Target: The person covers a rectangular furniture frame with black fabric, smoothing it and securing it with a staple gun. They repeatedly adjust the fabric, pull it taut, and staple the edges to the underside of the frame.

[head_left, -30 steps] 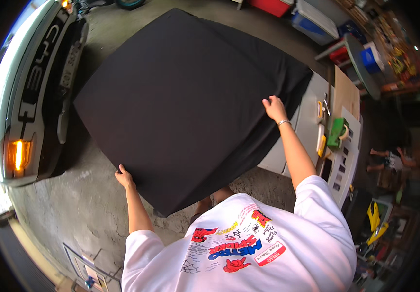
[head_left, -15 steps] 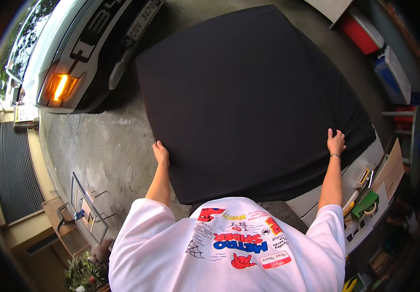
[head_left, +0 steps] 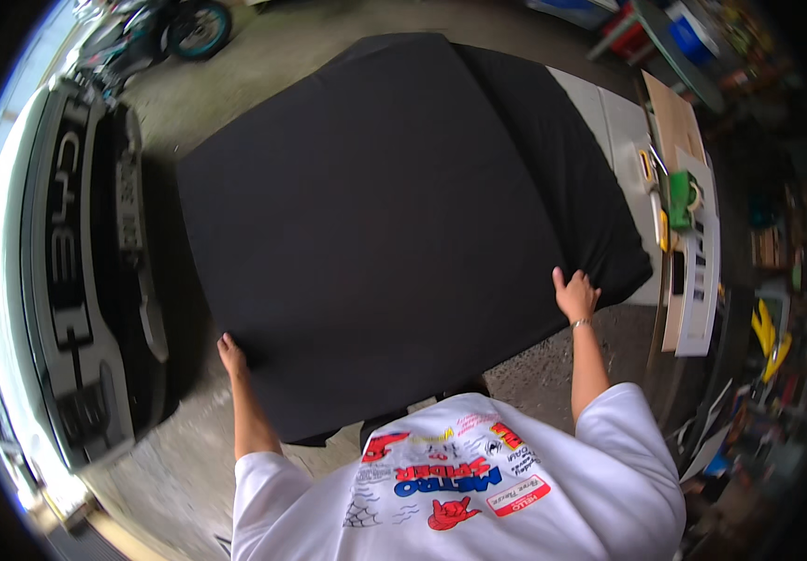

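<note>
- Left hand (head_left: 231, 356) grips the lower-left edge of a large black cloth (head_left: 375, 234); right hand (head_left: 575, 294) grips its lower-right edge.
- The cloth fills mid-frame, its far side draped over a pale table (head_left: 609, 122).
- Concrete floor (head_left: 188, 449) below; car (head_left: 67, 280) at left, cluttered shelves (head_left: 768, 234) at right.

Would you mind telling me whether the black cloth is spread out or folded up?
Spread out. The black cloth is stretched wide and smooth between the left hand and right hand, each gripping a near corner; its far right part drapes over a white table.
</note>
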`<act>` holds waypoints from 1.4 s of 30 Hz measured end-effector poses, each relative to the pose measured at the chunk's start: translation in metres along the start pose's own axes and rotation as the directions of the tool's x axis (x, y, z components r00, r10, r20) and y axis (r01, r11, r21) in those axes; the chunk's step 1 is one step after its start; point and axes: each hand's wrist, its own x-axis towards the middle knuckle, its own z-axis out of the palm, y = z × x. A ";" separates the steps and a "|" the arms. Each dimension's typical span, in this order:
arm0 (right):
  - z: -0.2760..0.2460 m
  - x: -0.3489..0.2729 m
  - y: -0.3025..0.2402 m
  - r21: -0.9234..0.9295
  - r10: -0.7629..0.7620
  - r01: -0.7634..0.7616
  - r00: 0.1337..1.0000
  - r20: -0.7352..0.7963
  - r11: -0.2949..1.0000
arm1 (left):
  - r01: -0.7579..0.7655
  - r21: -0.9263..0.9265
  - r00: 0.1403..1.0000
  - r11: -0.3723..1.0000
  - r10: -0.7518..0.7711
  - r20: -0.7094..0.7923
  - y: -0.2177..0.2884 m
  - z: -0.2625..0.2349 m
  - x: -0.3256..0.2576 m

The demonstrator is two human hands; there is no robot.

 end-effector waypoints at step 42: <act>0.091 -0.368 -0.281 0.361 0.513 -0.870 0.491 0.704 0.336 | -0.966 0.089 0.257 0.242 0.936 0.239 0.463 0.312 0.246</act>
